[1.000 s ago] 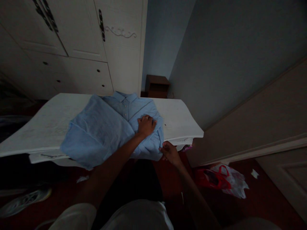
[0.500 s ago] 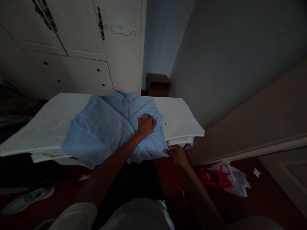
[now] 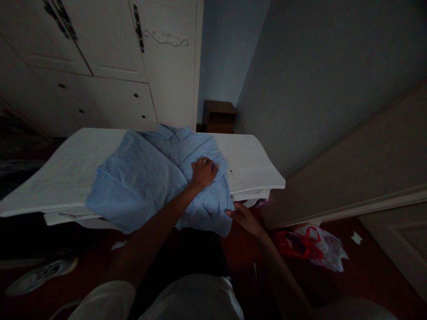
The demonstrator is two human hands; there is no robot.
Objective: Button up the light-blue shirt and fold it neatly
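Note:
A light blue collared polo shirt (image 3: 140, 173) lies front up on a narrow white table (image 3: 78, 178), its collar at the far edge. Its near right part is bunched and hangs over the front edge. My left hand (image 3: 204, 172) rests on the shirt's right front, fingers spread a little and pressing down on the cloth. Beside the hanging right edge of the shirt is my right hand (image 3: 245, 218), thumb and fingers apart. Its fingertips are close to or touching the fabric; in the dim light I cannot tell which.
Behind the table stands a white wardrobe (image 3: 113, 98), with a small brown cabinet (image 3: 220, 106) in the corner. On the right, a red bag (image 3: 296, 244) and a white plastic bag (image 3: 332, 253) lie on the red floor. A shoe (image 3: 43, 275) is at lower left.
My right hand has loosened from its pinch on the shirt's near right corner, which now hangs lower over the table edge. My left hand has stayed in place.

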